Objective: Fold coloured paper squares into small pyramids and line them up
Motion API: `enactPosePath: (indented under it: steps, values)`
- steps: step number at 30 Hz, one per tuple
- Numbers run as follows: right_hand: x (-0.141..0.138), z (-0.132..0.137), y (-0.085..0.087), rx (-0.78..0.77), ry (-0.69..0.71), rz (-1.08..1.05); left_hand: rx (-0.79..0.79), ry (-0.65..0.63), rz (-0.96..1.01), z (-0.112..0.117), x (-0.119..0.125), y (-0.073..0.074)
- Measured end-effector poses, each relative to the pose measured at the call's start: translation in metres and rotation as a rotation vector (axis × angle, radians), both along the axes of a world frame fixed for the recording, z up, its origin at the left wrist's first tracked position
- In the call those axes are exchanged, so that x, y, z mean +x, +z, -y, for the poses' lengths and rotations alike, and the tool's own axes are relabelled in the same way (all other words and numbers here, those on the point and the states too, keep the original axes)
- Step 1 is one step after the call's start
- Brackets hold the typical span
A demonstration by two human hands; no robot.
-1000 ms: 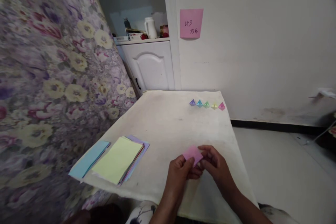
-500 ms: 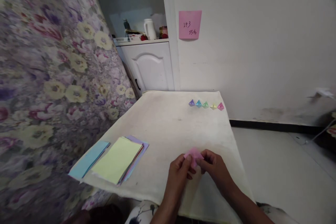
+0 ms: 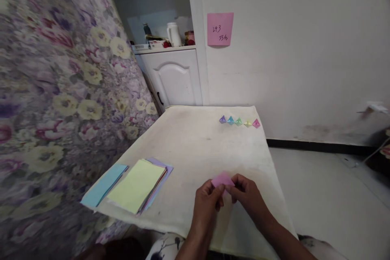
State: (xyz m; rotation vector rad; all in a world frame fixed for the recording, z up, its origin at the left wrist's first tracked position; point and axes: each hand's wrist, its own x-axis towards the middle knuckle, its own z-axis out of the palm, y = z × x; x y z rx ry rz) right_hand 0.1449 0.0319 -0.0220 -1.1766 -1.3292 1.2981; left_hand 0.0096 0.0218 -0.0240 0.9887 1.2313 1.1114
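A small folded piece of pink paper [image 3: 223,178] is pinched between both of my hands, low over the near right part of the table. My left hand [image 3: 207,198] grips its left side, thumb on top near the middle. On the right side, my right hand [image 3: 244,190] holds it with thumb and fingers closed. My fingers cover the paper's lower edge. Toward the table's far right corner, several small folded paper pieces [image 3: 238,121] stand in a row, coloured purple, blue, green, yellow and pink.
On the cloth-covered table [image 3: 189,138], a stack of coloured paper [image 3: 137,187] with yellow on top lies at the left, beside blue paper [image 3: 104,185]. A floral curtain [image 3: 67,101] hangs left. Behind stand a white cabinet [image 3: 176,81] and a wall with a pink note [image 3: 219,29].
The pink paper now shows a flatter, smoother face toward me, and my thumbs have come closer together on it. Both hands stay in nearly the same place.
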Motion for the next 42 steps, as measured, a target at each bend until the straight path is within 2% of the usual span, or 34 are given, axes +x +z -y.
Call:
enactPosePath:
  steps: [7, 11, 15, 19, 24, 30, 33, 38, 42]
  values:
    - [0.011, -0.005, 0.003, -0.025, -0.009, -0.073, -0.007, -0.103, -0.092, 0.002, 0.004, 0.006]
    - [0.011, -0.006, 0.002, -0.137, 0.010, -0.213, 0.002, -0.151, -0.112, 0.005, 0.006, 0.009]
    - [0.009, -0.004, 0.001, -0.292, 0.085, -0.373, 0.039, -0.144, -0.108, 0.006, 0.005, 0.013]
    - [0.010, -0.003, -0.002, -0.366, 0.181, -0.484, 0.083, -0.117, -0.089, 0.006, 0.004, 0.016]
    - [0.011, -0.004, -0.008, -0.404, 0.204, -0.521, 0.083, -0.055, 0.017, 0.005, 0.003, 0.015]
    - [0.008, -0.002, -0.008, -0.448, 0.250, -0.447, 0.040, -0.117, -0.025, 0.004, 0.000, 0.014]
    - [0.007, -0.001, -0.005, -0.391, 0.232, -0.320, 0.008, -0.109, -0.002, 0.002, -0.002, 0.013]
    - [0.012, -0.003, 0.006, -0.125, 0.076, -0.043, -0.004, -0.090, -0.021, 0.000, -0.003, 0.010]
    - [0.013, -0.003, 0.008, 0.022, 0.097, 0.130, 0.023, -0.056, -0.033, 0.001, -0.002, 0.009]
